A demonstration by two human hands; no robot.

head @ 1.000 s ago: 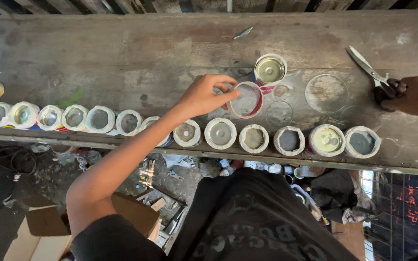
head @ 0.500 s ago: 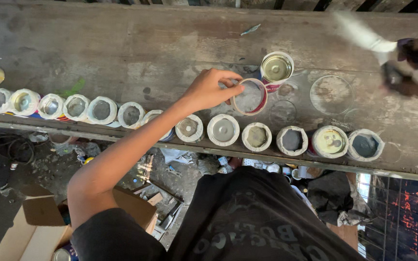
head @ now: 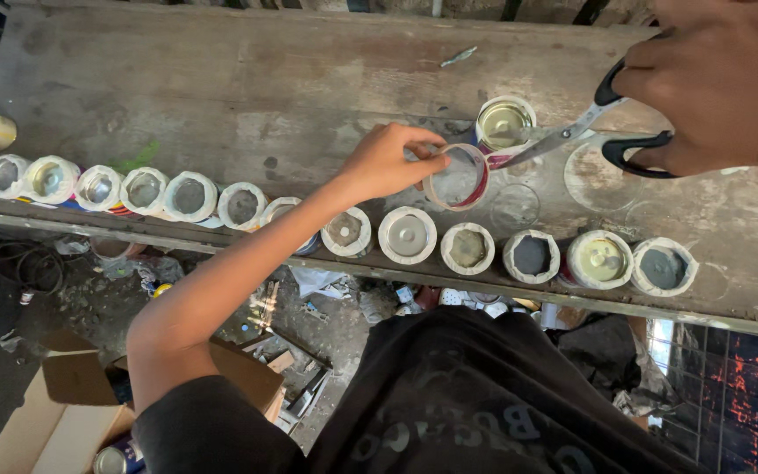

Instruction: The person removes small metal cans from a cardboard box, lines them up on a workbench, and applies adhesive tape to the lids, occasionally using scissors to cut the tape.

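My left hand (head: 385,162) grips the rim of a cut can (head: 456,177) with a red and white wall, standing on the worn wooden bench (head: 221,96). My right hand (head: 719,81) holds black-handled scissors (head: 572,133) close to the camera, with the blades pointing left at that can's rim. Just behind it stands a second open can (head: 504,123) with a shiny inside.
A long row of cans with white wrapped rims (head: 407,234) lines the bench's near edge from left to right. A cardboard box (head: 63,408) and scattered scrap (head: 300,307) lie on the floor below. Round stains mark the bench at right (head: 598,180).
My right hand has brought the scissors from the right side in towards the held can. My left hand stays on the can's rim.
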